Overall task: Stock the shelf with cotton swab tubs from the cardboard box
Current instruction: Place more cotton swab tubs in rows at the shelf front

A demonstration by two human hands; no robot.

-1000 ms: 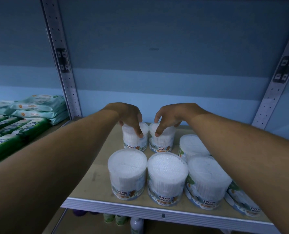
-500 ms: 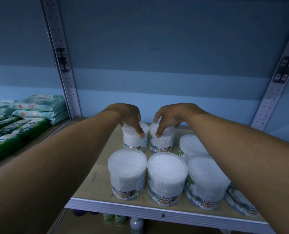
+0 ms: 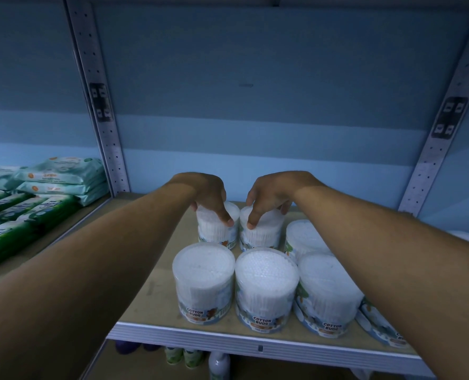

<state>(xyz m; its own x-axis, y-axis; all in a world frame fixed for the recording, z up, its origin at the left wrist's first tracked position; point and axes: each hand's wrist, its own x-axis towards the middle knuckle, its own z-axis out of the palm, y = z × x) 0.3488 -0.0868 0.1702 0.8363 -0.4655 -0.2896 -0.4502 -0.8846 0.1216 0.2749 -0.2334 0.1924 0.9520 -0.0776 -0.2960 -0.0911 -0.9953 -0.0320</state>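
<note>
Several clear round tubs of cotton swabs stand on the wooden shelf [image 3: 156, 294]. At the back of the shelf my left hand [image 3: 210, 194] grips the top of one tub [image 3: 214, 233], thumb on its front rim. Beside it my right hand [image 3: 269, 197] grips the top of a second tub [image 3: 263, 234] the same way. The two tubs stand side by side and almost touch. In front of them stands a row of tubs labelled "Cotton Buds": one on the left [image 3: 203, 281], one in the middle [image 3: 266, 289], one on the right [image 3: 326, 292]. The cardboard box is out of view.
Another tub [image 3: 304, 235] stands at the back right, and one more [image 3: 378, 325] is half hidden under my right forearm. Green and pale wipe packs [image 3: 44, 193] fill the neighbouring shelf on the left. Perforated metal uprights [image 3: 101, 119] frame the bay. Bottles [image 3: 184, 357] show below.
Both hands stay on the two back tubs. The tubs and hands have barely moved.
</note>
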